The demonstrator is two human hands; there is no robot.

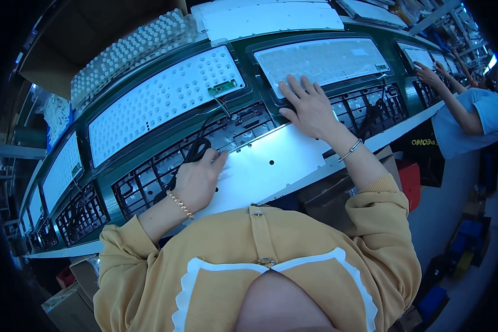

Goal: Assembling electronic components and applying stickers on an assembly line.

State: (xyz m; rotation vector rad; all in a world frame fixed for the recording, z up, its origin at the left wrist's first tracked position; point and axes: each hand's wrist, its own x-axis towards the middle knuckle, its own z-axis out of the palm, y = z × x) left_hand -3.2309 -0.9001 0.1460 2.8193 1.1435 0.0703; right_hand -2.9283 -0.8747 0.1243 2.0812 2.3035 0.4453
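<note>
A smooth white metal plate (271, 164) with small holes lies tilted at the bench's near edge, in front of my body. My left hand (196, 178) is at its left part, with curled fingers closed at its far edge; some fingertips are hidden. Beside those fingers a black cable (196, 148) loops over a black keyboard frame (149, 187). My right hand (311, 110) is open, fingers spread, reaching over the near edge of a white keyboard panel (348, 55) that looks covered by a translucent sheet. Its thumb points left.
Another white panel (166, 105) with rows of round domes and a green circuit board (222, 87) lies far left. Behind it stands a tray of white caps (138, 52). White plates (271, 19) are stacked at the back. A co-worker (470, 110) in light blue works at the right.
</note>
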